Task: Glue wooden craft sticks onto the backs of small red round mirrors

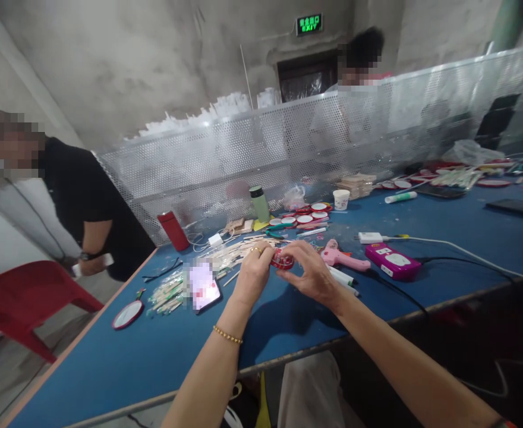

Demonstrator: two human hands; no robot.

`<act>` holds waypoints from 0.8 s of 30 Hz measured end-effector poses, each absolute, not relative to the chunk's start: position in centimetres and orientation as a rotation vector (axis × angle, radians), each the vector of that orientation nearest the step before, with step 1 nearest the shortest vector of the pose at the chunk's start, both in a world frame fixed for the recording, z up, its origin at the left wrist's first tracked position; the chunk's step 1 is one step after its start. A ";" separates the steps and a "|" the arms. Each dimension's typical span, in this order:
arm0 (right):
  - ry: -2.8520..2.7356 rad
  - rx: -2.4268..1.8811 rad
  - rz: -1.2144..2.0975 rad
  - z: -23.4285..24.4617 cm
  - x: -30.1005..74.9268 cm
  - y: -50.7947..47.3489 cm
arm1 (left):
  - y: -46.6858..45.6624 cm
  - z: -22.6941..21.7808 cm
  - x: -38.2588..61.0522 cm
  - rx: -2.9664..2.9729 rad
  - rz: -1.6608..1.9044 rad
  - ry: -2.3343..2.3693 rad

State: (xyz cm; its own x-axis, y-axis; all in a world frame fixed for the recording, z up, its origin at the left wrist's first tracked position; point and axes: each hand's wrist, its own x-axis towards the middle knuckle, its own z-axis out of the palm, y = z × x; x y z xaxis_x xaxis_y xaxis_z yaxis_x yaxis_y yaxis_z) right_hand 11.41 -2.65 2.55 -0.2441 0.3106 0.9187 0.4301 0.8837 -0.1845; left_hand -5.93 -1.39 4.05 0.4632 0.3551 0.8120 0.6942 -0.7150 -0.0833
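Note:
Between my two hands, above the blue table [163, 356], is a small round red patterned piece [282, 259]. My left hand [256, 270] grips its left side, and my right hand [312, 273] has thumb and fingers curved round its right side. Fingers hide part of its rim. Close to my right hand lie a pink glue gun [344, 258] and white marker-like tubes [344, 278]. Left of my left hand, a lit phone [204, 286] lies near bundled wooden sticks [170, 292]. Further left is a round red-rimmed mirror [128, 314].
A purple power strip [393, 261] with cables sits on the right. Behind my hands stand a red bottle [173, 230], a green bottle [260, 204], a paper cup [340, 200] and red-rimmed discs [303, 219]. A perforated metal screen [226, 157] borders the back. A person [87, 208] stands left.

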 end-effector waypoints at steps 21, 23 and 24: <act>-1.854 -0.516 -0.065 3.1 11.6 -3.2 | -1.3 3.9 -5.7 -2.283 -1.243 -0.876; -1.854 -0.520 -0.057 3.2 11.6 -3.2 | -1.3 3.9 -5.8 -2.295 -1.236 -0.876; -1.849 -0.519 -0.055 3.2 11.6 -3.3 | -1.3 3.9 -5.8 -2.300 -1.234 -0.877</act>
